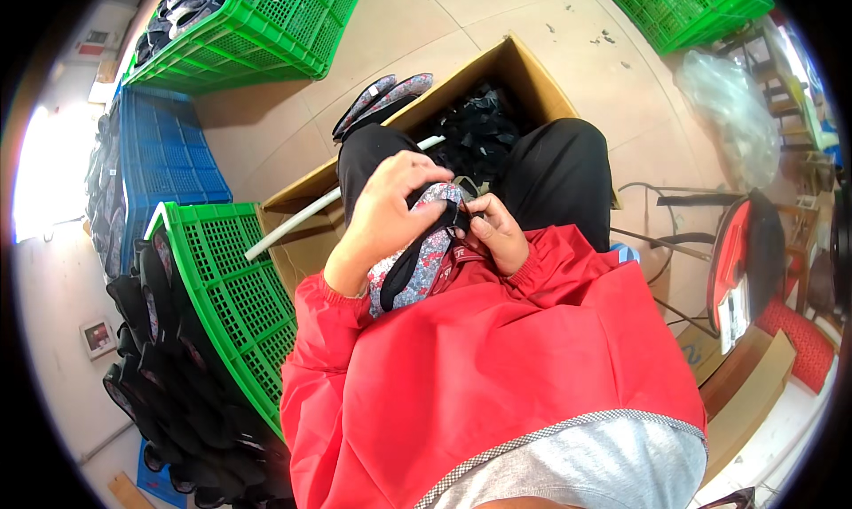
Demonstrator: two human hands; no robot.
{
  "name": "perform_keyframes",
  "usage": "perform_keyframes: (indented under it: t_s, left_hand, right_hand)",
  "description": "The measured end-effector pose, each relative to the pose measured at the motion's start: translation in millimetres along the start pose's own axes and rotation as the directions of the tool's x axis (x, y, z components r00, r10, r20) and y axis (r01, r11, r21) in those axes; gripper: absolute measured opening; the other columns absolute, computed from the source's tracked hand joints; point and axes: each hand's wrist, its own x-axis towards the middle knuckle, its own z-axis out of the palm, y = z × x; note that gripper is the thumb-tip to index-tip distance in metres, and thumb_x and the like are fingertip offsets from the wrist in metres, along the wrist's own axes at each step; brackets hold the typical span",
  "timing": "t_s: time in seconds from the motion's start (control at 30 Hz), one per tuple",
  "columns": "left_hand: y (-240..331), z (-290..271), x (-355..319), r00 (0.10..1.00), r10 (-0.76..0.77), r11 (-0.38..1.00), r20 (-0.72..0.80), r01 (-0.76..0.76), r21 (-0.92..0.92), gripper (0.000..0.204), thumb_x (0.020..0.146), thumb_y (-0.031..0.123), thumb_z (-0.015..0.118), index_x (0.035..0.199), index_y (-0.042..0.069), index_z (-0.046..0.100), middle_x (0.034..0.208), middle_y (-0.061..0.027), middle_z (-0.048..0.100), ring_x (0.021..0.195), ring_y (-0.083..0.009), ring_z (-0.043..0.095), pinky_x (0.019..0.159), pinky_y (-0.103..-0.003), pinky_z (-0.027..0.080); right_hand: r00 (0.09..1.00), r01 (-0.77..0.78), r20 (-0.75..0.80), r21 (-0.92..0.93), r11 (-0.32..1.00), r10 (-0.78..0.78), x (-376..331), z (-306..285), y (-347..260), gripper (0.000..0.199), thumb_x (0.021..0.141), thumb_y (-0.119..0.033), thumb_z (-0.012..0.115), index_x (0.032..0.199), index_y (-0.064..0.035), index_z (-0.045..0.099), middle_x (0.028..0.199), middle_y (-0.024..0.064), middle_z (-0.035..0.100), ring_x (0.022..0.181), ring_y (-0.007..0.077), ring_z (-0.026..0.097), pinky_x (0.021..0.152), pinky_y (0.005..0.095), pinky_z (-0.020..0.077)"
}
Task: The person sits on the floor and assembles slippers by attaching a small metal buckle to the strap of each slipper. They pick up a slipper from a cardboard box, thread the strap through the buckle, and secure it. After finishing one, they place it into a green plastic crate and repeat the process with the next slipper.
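Note:
A cloth shoe (429,266) with a small floral print and black trim lies in my lap. My left hand (390,209) is wrapped round it from the left, thumb pressed on the fabric near its upper end. On the other side my right hand (493,230) pinches at the black edge of the same shoe; the fingers are curled, and whatever small part they grip is too small to tell. Both hands almost meet at the shoe's upper end. Part of the shoe is hidden under my left hand and red sleeve.
A cardboard box (531,72) holding black scraps (475,134) stands between my knees, a white tube (293,223) across it. Two floral shoes (383,99) lie beyond. Green crate (232,287) and blue crate (169,145) stand left, near many black shoes (169,367). Right: a round stool (729,259).

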Motion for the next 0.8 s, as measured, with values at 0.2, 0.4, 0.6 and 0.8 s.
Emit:
perform_keyframes:
  t_s: [0.2,0.4,0.6,0.8]
  left_hand:
    - [-1.3,27.9,-11.7,0.995,0.011,0.995,-0.096,-0.001,0.1,0.017,0.073,0.005,0.069,0.09,0.005,0.07,0.09,-0.0086,0.064,0.087,-0.0295,0.063,0.077,-0.038,0.052]
    - [-2.5,38.1,-22.0,0.967,-0.132,0.991,-0.219,0.131,-0.021,0.015,0.075,0.0,0.067,0.09,0.002,0.067,0.09,-0.0108,0.066,0.077,-0.0246,0.065,0.069,-0.033,0.053]
    - [-2.8,42.1,-26.7,0.945,-0.162,0.987,-0.282,0.155,-0.049,0.015,0.074,0.001,0.068,0.088,0.002,0.065,0.088,-0.0104,0.065,0.079,-0.0267,0.065,0.071,-0.035,0.053]
    - [-1.6,44.0,-26.0,0.947,-0.135,0.99,-0.292,0.143,0.005,0.015,0.073,0.0,0.067,0.088,0.002,0.064,0.088,-0.0106,0.065,0.076,-0.0256,0.065,0.069,-0.034,0.053]
  right_hand:
    - [0.991,0.129,-0.051,0.031,0.991,-0.127,5.2,22.9,-3.6,0.028,0.099,-0.017,0.062,0.12,-0.0041,0.047,0.116,0.0085,0.057,0.096,0.011,0.057,0.084,0.0244,0.0482]
    - [0.978,0.19,-0.079,-0.065,0.98,-0.195,12.3,21.5,9.8,0.027,0.099,-0.014,0.062,0.12,-0.0025,0.047,0.113,0.0053,0.057,0.098,0.0094,0.057,0.086,0.0251,0.0489]
    - [0.975,0.18,-0.102,-0.137,0.974,-0.195,16.5,27.2,10.8,0.023,0.1,-0.013,0.061,0.117,-0.0034,0.049,0.104,0.0015,0.058,0.089,0.0056,0.054,0.079,0.0216,0.0464]
    - [0.97,0.173,-0.136,-0.203,0.964,-0.202,17.3,28.5,9.4,0.018,0.101,-0.013,0.06,0.113,-0.0035,0.051,0.102,0.0004,0.058,0.087,0.0046,0.053,0.077,0.0204,0.0449]
